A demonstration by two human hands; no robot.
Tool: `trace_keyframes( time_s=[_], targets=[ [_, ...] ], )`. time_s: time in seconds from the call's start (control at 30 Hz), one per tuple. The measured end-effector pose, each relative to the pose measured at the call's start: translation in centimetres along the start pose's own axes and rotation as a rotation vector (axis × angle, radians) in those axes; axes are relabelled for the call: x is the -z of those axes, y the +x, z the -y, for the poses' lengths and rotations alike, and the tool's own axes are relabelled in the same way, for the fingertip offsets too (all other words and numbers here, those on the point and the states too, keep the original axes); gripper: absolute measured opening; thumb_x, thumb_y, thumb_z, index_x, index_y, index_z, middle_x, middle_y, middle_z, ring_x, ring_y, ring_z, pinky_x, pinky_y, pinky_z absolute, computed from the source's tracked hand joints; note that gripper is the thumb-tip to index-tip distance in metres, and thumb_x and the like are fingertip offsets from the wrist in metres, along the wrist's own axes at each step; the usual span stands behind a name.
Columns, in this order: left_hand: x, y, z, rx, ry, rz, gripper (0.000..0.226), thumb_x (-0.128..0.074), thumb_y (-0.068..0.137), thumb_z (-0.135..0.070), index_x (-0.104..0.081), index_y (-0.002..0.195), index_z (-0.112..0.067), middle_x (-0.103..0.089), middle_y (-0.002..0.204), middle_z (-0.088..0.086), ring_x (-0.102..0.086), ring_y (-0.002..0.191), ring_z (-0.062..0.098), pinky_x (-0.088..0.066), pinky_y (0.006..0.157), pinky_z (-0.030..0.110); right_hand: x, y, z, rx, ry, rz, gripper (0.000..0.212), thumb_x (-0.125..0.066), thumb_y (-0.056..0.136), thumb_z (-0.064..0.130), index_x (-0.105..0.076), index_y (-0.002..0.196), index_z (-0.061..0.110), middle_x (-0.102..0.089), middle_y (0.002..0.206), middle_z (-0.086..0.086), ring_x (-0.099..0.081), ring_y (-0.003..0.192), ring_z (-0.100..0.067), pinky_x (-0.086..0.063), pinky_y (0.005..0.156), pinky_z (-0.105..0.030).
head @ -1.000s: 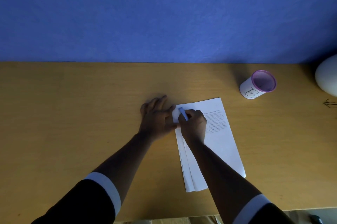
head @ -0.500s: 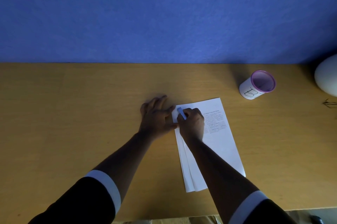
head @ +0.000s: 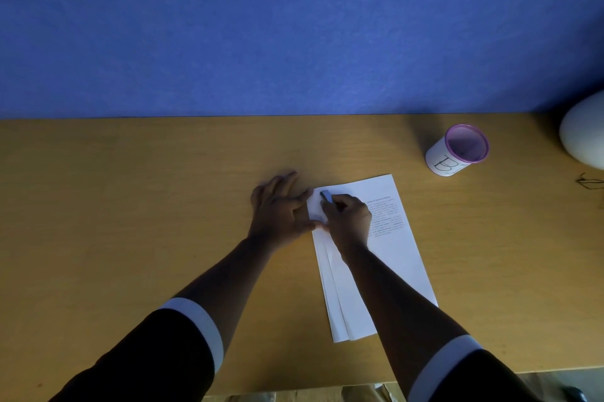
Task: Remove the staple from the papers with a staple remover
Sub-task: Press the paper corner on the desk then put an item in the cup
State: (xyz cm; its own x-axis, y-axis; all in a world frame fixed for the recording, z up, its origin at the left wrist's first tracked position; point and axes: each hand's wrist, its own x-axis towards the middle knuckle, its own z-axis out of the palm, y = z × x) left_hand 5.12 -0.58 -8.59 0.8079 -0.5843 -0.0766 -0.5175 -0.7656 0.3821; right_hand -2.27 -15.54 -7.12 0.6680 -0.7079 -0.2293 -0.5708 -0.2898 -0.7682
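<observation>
Hands: left (head: 281,208) flat pinning papers (head: 392,257) corner; right (head: 346,218) grip clamped on staple remover (head: 326,196).

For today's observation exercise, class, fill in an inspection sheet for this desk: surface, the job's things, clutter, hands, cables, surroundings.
Surface: wooden desk, flat.
Job's things: papers lying fanned at their near end; blue staple remover at their top left corner; staple itself too small to see.
Clutter: purple-rimmed cup at the far right; white rounded object at the right edge.
Hands: left hand pressing flat at the papers' corner; right hand gripping the remover.
Cables: nothing seen.
Surroundings: blue wall behind.
</observation>
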Motion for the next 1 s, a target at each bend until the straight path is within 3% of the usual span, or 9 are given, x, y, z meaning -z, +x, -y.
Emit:
trace_keyframes(
  time_s=[0.27, 0.5, 0.63, 0.7, 0.83, 0.93, 1.0],
  targets=[
    [0.0, 0.1, 0.2, -0.003, 0.021, 0.038, 0.085, -0.047, 0.077, -0.086, -0.067, 0.148, -0.043, -0.027, 0.181, -0.006, -0.020, 0.164, 0.028, -0.009, 0.124, 0.051, 0.8, 0.5, 0.0, -0.130, 0.175, 0.003, 0.030, -0.080, 0.095, 0.032, -0.079, 0.079, 0.007, -0.078, 0.071, -0.006, -0.074, 0.069, -0.026, -0.066, 0.063, -0.055],
    [0.1, 0.2, 0.3, 0.002, 0.016, 0.040, 0.080, -0.057, 0.081, -0.084, -0.065, 0.149, -0.043, -0.027, 0.181, -0.006, -0.018, 0.164, 0.027, -0.010, 0.126, 0.051, 1.4, 0.1, 0.4, -0.128, 0.169, 0.011, 0.027, -0.080, 0.096, 0.032, -0.077, 0.077, 0.014, -0.078, 0.072, -0.001, -0.076, 0.063, -0.020, -0.069, 0.063, -0.048],
    [0.0, 0.2, 0.4, 0.016, 0.002, 0.052, 0.090, -0.058, 0.078, -0.087, -0.059, 0.155, -0.040, -0.025, 0.182, -0.007, -0.015, 0.165, 0.026, -0.007, 0.127, 0.052, 3.3, -0.5, -0.8, -0.107, 0.159, -0.021, 0.026, -0.073, 0.100, 0.038, -0.070, 0.081, 0.021, -0.076, 0.074, 0.001, -0.075, 0.064, -0.019, -0.068, 0.059, -0.039],
    [0.0, 0.1, 0.5, 0.023, -0.019, 0.034, 0.095, -0.059, 0.073, -0.088, -0.061, 0.154, -0.038, -0.028, 0.181, -0.007, -0.016, 0.163, 0.023, -0.005, 0.127, 0.048, 4.8, -0.3, -2.0, -0.198, 0.274, -0.029, 0.027, -0.072, 0.100, 0.042, -0.071, 0.088, 0.019, -0.077, 0.075, 0.000, -0.071, 0.058, -0.015, -0.060, 0.051, -0.033],
    [-0.3, 0.2, 0.6, 0.026, -0.034, 0.014, 0.097, -0.062, 0.070, -0.088, -0.063, 0.153, -0.037, -0.031, 0.179, -0.007, -0.020, 0.163, 0.024, -0.006, 0.127, 0.047, 9.0, 0.7, -4.7, -0.301, 0.578, -0.049, 0.025, -0.069, 0.101, 0.030, -0.069, 0.085, 0.011, -0.066, 0.066, 0.002, -0.051, 0.048, -0.012, -0.043, 0.043, -0.026],
    [-0.7, 0.4, 0.7, 0.025, -0.036, -0.003, 0.099, -0.058, 0.068, -0.090, -0.063, 0.153, -0.038, -0.033, 0.179, -0.007, -0.022, 0.163, 0.023, -0.010, 0.128, 0.050, 12.6, 2.0, -6.8, -0.261, 0.473, -0.155, 0.017, -0.065, 0.104, 0.022, -0.075, 0.096, 0.011, -0.061, 0.068, 0.008, -0.052, 0.062, -0.015, -0.045, 0.056, -0.031],
    [-0.8, 0.4, 0.9, 0.025, -0.038, -0.010, 0.099, -0.057, 0.068, -0.090, -0.062, 0.153, -0.038, -0.034, 0.178, -0.007, -0.024, 0.163, 0.024, -0.012, 0.127, 0.051, 15.0, 3.2, -8.1, -0.214, 0.299, -0.275, 0.015, -0.067, 0.100, 0.014, -0.078, 0.108, 0.007, -0.069, 0.080, -0.002, -0.057, 0.073, -0.021, -0.044, 0.068, -0.033]
  ],
)
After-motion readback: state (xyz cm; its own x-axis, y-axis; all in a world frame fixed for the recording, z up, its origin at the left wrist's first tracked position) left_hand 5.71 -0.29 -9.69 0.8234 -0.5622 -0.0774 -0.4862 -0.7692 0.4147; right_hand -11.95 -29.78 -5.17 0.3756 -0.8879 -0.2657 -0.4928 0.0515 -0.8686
